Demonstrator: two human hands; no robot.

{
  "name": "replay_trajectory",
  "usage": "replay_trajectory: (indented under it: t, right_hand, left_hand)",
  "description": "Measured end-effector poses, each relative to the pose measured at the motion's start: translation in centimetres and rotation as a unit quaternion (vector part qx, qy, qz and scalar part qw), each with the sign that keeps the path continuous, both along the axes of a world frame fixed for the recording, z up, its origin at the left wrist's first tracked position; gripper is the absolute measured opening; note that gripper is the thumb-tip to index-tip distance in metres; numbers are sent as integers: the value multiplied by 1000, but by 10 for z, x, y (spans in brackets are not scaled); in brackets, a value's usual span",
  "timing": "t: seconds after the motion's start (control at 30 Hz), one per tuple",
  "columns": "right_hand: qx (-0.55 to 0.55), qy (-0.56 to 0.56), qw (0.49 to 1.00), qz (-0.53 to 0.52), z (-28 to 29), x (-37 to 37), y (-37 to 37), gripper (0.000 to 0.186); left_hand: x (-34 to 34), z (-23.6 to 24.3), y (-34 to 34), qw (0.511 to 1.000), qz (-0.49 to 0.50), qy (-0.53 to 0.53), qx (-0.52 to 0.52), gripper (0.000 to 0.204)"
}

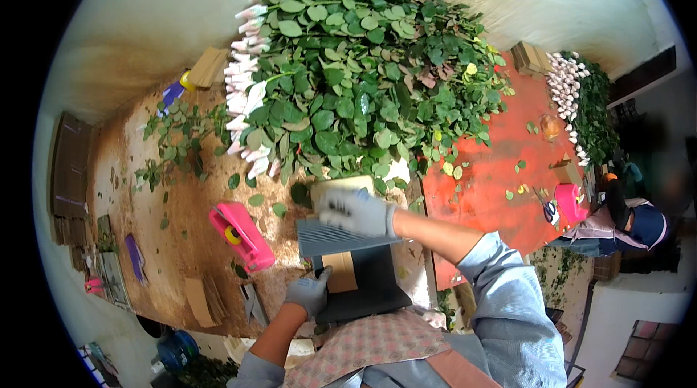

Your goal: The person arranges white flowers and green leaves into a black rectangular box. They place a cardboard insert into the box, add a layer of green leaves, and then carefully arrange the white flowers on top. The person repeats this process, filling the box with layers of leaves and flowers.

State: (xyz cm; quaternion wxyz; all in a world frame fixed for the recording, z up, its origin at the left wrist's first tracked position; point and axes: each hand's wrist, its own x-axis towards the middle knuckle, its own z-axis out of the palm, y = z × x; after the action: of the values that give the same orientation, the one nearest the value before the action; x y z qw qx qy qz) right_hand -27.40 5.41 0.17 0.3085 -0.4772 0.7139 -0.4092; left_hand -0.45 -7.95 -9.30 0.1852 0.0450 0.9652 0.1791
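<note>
Both hands wear pale grey work gloves. My left hand (308,294) is at the left edge of a black mat (377,290), with its thumb against a brown cardboard piece (340,272) lying there. Its other fingers are curled and partly hidden. Farther up, my right hand (357,212) lies across a grey ridged sheet (327,241), fingers stretched to the left and slightly blurred. The sheet overlaps the mat's far edge. Just beyond this hand, a pale yellowish block (341,186) is partly covered. A pink tape dispenser (243,235) with a yellow roll stands to the left.
A large heap of leafy stems (363,76) with pale wrapped heads fills the table's far side. Cardboard pieces (206,301) and a grey metal tool (253,304) lie near left. Right, a red tabletop (472,214) bears scissors (546,206); another person (632,225) stands beyond.
</note>
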Motion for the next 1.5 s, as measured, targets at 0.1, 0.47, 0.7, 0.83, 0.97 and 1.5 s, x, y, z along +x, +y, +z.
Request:
replay_trajectory:
  t: [0.1,0.47,0.7,0.83,0.97,1.5]
  right_hand:
    - [-133,211,953,-174,23,-85,-34,18]
    - [250,455,827,-215,9,-198,-84,31]
    - [214,547,797,-138,45,-175,-50,24]
    - [130,609,779,-75,79,-153,-14,23]
    - [56,667,738,-83,128,-110,2,47]
    - [284,407,857,-139,67,-154,14,87]
  left_hand:
    - [-8,13,1,999,3,-38,-12,53]
    - [-29,38,9,968,27,-247,-40,62]
    - [-14,15,6,989,18,-145,-12,54]
    - [-13,10,10,988,31,-148,-23,56]
    - [-7,8,9,990,45,-136,-11,59]
    - [-8,18,12,977,87,-193,1,63]
